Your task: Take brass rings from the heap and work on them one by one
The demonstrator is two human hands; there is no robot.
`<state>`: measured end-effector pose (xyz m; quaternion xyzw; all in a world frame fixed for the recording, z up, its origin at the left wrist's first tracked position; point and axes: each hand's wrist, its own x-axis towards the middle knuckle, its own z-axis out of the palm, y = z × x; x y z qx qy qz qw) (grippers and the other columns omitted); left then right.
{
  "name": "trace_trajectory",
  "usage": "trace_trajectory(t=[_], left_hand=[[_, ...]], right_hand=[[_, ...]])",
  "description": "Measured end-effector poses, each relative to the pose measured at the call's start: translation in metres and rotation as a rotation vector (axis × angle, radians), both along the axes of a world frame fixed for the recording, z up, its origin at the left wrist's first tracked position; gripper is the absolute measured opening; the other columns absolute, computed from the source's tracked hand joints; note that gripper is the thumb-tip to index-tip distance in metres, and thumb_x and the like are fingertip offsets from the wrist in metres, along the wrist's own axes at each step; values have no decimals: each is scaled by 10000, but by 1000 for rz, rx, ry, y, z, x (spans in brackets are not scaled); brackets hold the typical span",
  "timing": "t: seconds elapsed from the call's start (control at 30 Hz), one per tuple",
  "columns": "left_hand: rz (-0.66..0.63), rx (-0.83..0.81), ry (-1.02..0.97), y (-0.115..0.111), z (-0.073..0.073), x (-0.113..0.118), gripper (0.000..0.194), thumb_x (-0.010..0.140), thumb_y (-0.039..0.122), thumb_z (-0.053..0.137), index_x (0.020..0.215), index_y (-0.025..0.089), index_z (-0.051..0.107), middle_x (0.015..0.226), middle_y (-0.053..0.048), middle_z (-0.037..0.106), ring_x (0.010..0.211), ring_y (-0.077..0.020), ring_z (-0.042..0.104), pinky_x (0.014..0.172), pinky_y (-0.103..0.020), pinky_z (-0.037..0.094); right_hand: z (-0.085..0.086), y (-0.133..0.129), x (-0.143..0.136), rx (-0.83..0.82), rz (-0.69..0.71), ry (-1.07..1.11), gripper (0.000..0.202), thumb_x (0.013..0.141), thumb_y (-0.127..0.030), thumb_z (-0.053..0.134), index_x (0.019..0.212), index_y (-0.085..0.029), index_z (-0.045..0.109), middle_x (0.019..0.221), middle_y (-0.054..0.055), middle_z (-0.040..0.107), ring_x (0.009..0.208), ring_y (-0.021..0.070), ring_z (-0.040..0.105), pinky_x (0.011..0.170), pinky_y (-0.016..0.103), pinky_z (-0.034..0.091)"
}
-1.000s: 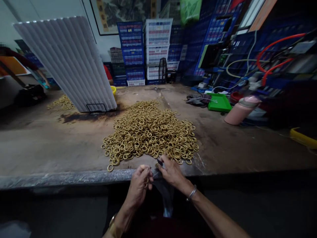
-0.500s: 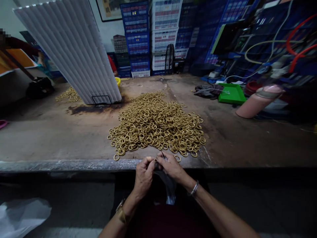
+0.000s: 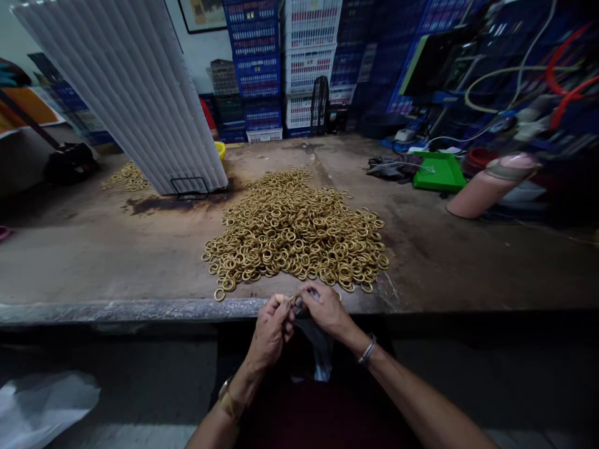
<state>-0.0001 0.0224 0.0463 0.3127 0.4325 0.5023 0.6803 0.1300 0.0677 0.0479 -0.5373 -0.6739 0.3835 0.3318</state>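
A large heap of gold-coloured rings lies on the workbench in front of me. At the bench's near edge, my left hand pinches a gold ring between thumb and forefinger; only a small part of the ring shows. My right hand is closed at the ring's right side, fingertips almost meeting the left ones. Something small and dark is at its fingertips, too small to name. A few loose rings lie just beyond both hands.
A tall corrugated white panel stands in a wire holder at left, a smaller ring pile behind it. At right are a green tray, a pink bottle and dark gloves. Stacked crates stand behind the bench.
My right hand has turned slightly, and the thin dark point that stuck up from its fingers no longer shows. The left fingers have curled in more. The camera view has shifted slightly.
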Motion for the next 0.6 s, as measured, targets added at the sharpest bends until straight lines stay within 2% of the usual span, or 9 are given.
trace_trajectory(t=[0.1,0.2,0.33,0.47,0.6], left_hand=[[13,5,9,0,-1,-2,252,779,403,525,751,163,452,587,56,442,411,-20,330,379,-142,224],[26,22,57,1,-1,-2,252,782,402,521,738,165,447,572,62,431,400,-19,319,371,-142,220],[25,58,161,1,-1,-2,270,785,423,505,720,167,445,565,63,425,396,-23,317,364,-142,226],[20,94,224,-1,0,-4,285,776,428,515,693,164,448,539,65,415,398,-25,321,370,-138,237],[-21,43,128,-9,7,-5,267,772,403,536,693,165,444,527,64,423,392,-23,319,366,-135,227]], right_hand=[[-7,-4,2,140,102,-159,178,788,-226,423,672,-175,549,578,-3,543,526,100,439,533,211,295],[-8,-9,2,202,202,-285,141,769,-181,442,692,-180,560,569,-4,545,516,102,430,526,218,262],[-4,-11,1,205,272,-367,143,733,-122,440,736,-178,572,591,-3,560,523,102,430,518,220,236],[0,-10,2,162,323,-434,163,763,-156,420,759,-177,582,621,10,586,545,109,461,520,222,238],[1,-8,8,113,245,-598,185,755,-168,436,863,-184,585,691,35,621,635,139,531,566,231,278]])
